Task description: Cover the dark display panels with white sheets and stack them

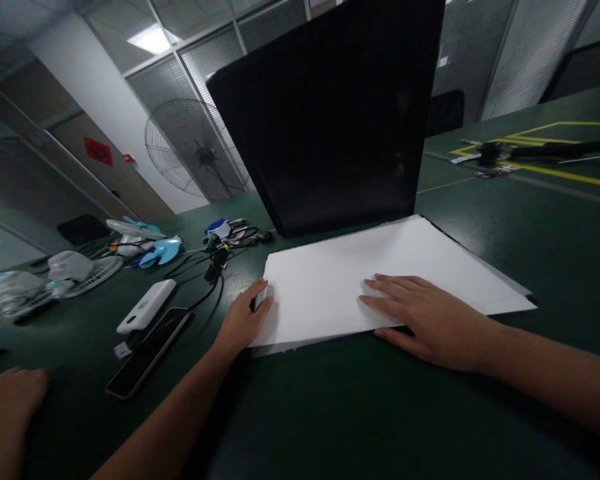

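Observation:
White sheets of paper (325,280) lie stacked, slightly out of line, in front of a large upright black panel (340,120). Along the left edge of the paper rests my left hand (243,320), thumb and forefinger apart and touching the edge. My right hand (430,320) lies flat across the near edge, its fingers stretched over the top sheet and its thumb just off the paper. What lies beneath the sheets is mostly hidden; a dark edge shows at the right corner.
To the left lie a phone (150,353), a white power bank (147,307) and tangled cables (220,250). A blue fan-like piece (161,251) and white keyboards (97,275) sit farther left. Another person's hand (15,400) is at lower left. Yellow tape (565,175) marks the green table.

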`<state>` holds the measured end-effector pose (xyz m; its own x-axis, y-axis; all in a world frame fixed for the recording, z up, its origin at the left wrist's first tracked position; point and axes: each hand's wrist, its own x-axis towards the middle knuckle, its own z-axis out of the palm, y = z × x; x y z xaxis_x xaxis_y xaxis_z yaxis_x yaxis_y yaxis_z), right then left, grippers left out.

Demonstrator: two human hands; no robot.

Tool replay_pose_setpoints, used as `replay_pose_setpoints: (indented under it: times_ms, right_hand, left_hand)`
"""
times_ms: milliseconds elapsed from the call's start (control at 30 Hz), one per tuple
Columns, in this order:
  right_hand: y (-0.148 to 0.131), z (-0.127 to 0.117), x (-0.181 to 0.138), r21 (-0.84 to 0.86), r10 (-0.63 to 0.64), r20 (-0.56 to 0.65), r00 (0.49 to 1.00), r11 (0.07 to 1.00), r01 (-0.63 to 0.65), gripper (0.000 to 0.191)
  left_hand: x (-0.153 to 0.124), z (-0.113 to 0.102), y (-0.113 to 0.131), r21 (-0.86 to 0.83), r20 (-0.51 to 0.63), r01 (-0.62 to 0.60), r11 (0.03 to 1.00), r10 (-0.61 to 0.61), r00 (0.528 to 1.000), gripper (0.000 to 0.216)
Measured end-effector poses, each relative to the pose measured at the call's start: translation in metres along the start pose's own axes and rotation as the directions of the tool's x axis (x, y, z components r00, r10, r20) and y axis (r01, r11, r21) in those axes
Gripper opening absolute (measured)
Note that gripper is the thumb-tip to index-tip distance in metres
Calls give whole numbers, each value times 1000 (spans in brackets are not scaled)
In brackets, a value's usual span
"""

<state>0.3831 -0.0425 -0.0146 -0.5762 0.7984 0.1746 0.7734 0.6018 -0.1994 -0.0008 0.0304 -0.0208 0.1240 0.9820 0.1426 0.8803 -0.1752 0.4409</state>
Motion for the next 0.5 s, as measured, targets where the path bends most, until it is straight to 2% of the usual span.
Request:
replay_pose_setpoints:
  times_ms: [233, 367, 500]
  right_hand:
    - [-4, -1, 1, 50, -13, -25, 1000, 999, 14, 62]
    - [-3, -1, 1, 50, -18, -1, 1000, 999, 18, 63]
    - [-2, -1, 2, 57, 11, 31, 999, 998, -13, 63]
  left_hand:
    - [1, 3, -6, -26, 4, -22, 999, 22, 1000, 66]
    - [1, 4, -8, -48, -29, 10, 999, -11, 1000, 61]
    - [0, 2, -7, -65, 10, 14, 998, -14, 1000, 67]
